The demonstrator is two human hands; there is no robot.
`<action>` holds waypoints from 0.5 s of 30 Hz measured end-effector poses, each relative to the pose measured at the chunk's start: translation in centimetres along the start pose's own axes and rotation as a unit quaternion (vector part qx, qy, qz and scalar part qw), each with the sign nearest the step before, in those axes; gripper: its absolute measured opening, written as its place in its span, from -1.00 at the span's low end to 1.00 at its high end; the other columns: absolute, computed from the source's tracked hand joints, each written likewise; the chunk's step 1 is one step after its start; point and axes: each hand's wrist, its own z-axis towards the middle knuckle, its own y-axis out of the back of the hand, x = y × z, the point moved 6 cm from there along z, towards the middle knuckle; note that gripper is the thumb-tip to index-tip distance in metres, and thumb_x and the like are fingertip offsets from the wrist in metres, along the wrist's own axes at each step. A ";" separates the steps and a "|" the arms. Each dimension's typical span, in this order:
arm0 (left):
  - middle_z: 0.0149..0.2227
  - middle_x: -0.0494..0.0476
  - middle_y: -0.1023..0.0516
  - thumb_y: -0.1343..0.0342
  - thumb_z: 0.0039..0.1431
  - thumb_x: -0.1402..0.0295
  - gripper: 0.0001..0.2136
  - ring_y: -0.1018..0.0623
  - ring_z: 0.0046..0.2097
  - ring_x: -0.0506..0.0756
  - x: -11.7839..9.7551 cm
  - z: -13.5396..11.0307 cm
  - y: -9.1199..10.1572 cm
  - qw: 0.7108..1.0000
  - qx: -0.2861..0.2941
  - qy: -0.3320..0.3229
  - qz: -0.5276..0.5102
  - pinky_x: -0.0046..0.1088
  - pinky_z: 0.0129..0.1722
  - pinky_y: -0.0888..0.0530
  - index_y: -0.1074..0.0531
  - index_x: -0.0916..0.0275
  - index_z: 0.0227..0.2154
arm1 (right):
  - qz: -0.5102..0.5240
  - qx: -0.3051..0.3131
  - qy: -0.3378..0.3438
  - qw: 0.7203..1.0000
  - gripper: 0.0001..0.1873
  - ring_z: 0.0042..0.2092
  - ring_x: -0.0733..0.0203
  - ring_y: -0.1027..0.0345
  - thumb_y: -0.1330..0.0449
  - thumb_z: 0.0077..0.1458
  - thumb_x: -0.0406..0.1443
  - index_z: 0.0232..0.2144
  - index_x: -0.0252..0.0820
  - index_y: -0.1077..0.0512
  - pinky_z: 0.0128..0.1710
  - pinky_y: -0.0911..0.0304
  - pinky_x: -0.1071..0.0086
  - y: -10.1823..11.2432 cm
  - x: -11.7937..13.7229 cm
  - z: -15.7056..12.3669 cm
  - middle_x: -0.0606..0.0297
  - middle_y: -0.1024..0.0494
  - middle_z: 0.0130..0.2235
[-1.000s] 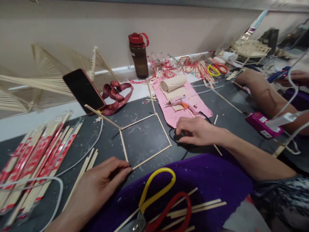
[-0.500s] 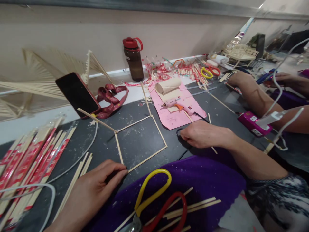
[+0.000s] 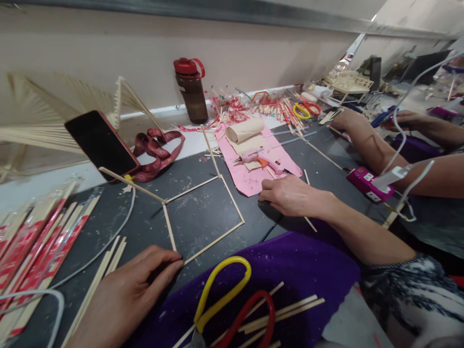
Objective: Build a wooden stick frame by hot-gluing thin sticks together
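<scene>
A pale square stick frame; left hand pinches its near corner; right hand curls palm-down, grip's hold unclear.

Right of the frame, a sheet bears the glue gun.

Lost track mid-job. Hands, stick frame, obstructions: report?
Left hand pinching stick frame, near-left corner. Right hand near pink sheet, grip unclear. Scissors close by, on purple cloth.

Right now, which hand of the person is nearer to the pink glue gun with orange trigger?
Right: the right hand is on the near side of the glue gun; the left hand is farther, at the near-left corner of the pale wooden-stick frame.
</scene>
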 end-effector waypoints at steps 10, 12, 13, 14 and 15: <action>-0.36 -0.09 -0.54 0.00 0.12 0.07 -0.75 -0.54 -0.36 -0.04 0.0 -0.1 -0.2 1.000 0.005 0.001 0.007 -0.67 -0.38 -0.41 -0.48 0.05 -0.34 | 0.017 -0.026 0.065 0.997 -0.82 -0.42 0.28 -0.26 -0.07 0.14 -0.28 -0.38 -0.23 -0.43 -0.51 0.17 0.38 -0.1 2.8 -0.6 0.24 -0.47 -0.39; -0.35 -0.09 -0.54 0.00 0.13 0.08 -0.76 -0.54 -0.35 -0.05 0.1 -0.1 -0.2 1.000 0.007 0.003 0.009 -0.67 -0.37 -0.40 -0.48 0.05 -0.33 | 0.018 -0.035 0.064 0.997 -0.86 -0.40 0.27 -0.28 -0.09 0.12 -0.29 -0.35 -0.22 -0.42 -0.51 0.16 0.38 -0.2 2.7 -0.6 0.24 -0.48 -0.38; -0.35 -0.09 -0.53 0.00 0.13 0.08 -0.76 -0.54 -0.35 -0.05 0.0 -0.1 -0.2 1.000 0.007 0.004 0.009 -0.67 -0.37 -0.40 -0.48 0.05 -0.32 | 0.018 -0.036 0.065 0.997 -0.87 -0.40 0.27 -0.28 -0.08 0.12 -0.31 -0.36 -0.22 -0.42 -0.51 0.15 0.38 -0.3 2.7 -0.5 0.25 -0.48 -0.38; -0.34 -0.09 -0.53 0.00 0.13 0.08 -0.77 -0.54 -0.35 -0.05 0.0 -0.1 -0.2 1.000 0.008 0.005 0.010 -0.66 -0.36 -0.40 -0.47 0.05 -0.32 | 0.017 -0.036 0.067 0.997 -0.87 -0.40 0.27 -0.28 -0.07 0.12 -0.34 -0.37 -0.22 -0.41 -0.51 0.15 0.38 -0.4 2.8 -0.4 0.25 -0.47 -0.39; -0.34 -0.09 -0.53 0.00 0.13 0.09 -0.77 -0.54 -0.34 -0.04 0.0 -0.1 -0.2 1.000 0.011 0.005 0.010 -0.66 -0.36 -0.40 -0.47 0.05 -0.32 | 0.016 -0.036 0.070 0.997 -0.87 -0.41 0.28 -0.28 -0.06 0.12 -0.37 -0.38 -0.23 -0.41 -0.51 0.14 0.38 -0.5 2.9 -0.4 0.24 -0.47 -0.40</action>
